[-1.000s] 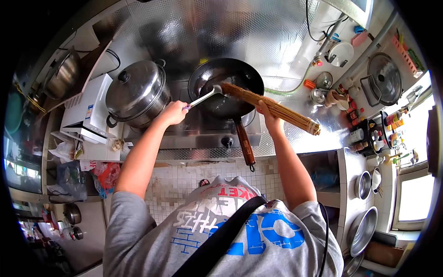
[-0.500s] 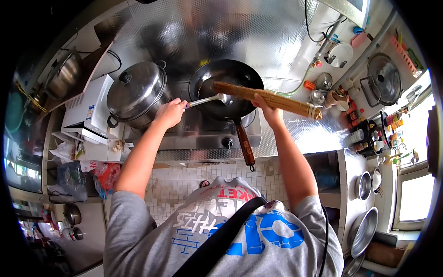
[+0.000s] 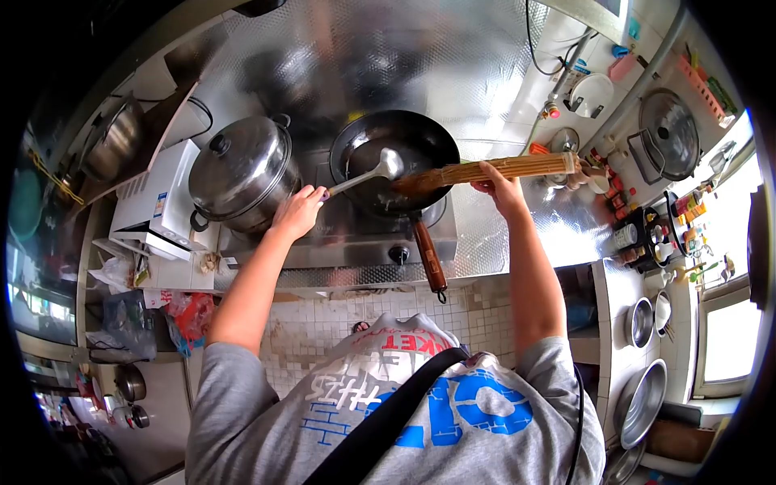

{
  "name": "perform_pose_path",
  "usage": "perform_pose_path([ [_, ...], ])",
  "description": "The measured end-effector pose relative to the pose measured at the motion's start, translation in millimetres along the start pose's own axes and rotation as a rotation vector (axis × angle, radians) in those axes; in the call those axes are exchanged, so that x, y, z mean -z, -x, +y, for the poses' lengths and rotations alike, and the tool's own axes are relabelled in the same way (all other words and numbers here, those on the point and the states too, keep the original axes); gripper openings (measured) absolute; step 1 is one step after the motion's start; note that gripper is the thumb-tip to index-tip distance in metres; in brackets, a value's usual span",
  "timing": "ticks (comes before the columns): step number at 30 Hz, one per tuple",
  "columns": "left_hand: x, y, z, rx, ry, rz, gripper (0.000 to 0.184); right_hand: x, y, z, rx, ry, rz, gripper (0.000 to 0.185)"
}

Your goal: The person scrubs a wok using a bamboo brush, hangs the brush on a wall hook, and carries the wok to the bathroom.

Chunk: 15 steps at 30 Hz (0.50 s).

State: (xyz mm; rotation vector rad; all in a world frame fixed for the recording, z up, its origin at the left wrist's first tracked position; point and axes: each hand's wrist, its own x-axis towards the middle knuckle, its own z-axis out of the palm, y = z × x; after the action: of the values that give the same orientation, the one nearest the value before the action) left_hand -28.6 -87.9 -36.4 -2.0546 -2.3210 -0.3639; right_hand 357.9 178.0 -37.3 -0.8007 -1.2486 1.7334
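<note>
A dark wok (image 3: 368, 136) with a wooden handle (image 3: 429, 257) sits on the gas stove (image 3: 347, 249). My left hand (image 3: 297, 212) is closed around the handle of a metal ladle (image 3: 390, 164), whose bowl is over the wok. My right hand (image 3: 503, 192) grips a bamboo wok brush (image 3: 469, 171) near its middle. The brush's darker, frayed end dips into the wok at its right side, while its bound end points right. Left of the wok stands a large lidded steel pot (image 3: 242, 174), close to my left hand.
A white appliance (image 3: 153, 198) stands left of the pot. Bottles (image 3: 626, 236) and condiments line the right counter, near a hanging glass lid (image 3: 671, 133). Metal bowls (image 3: 638, 323) lie at lower right. Plastic bags (image 3: 191, 311) hang at lower left.
My right hand has moved right, drawing the brush's frayed end down and right within the wok. The ladle's bowl has shifted slightly up and left.
</note>
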Motion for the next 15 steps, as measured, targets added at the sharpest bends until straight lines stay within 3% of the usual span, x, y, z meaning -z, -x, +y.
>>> perform_pose_path([
  [3, 12, -9, 9, 0.057, -0.078, -0.052, 0.025, 0, -4, -2, 0.093, -0.015, 0.090, 0.025],
  [7, 13, -19, 12, 0.136, -0.042, -0.140, 0.022, -15, -12, 20, 0.270, 0.250, 0.191, 0.027],
  [10, 5, -30, 16, 0.154, -0.024, -0.152, 0.023, -38, 2, 32, 0.261, 0.513, 0.076, 0.025],
  [11, 3, -36, 17, 0.161, -0.021, -0.148, 0.023, -49, 11, 24, 0.288, 0.362, 0.018, 0.025],
  [15, 23, -50, 39, 0.266, 0.055, -0.155, 0.024, -93, 60, 13, 0.537, 0.481, -0.016, 0.023],
])
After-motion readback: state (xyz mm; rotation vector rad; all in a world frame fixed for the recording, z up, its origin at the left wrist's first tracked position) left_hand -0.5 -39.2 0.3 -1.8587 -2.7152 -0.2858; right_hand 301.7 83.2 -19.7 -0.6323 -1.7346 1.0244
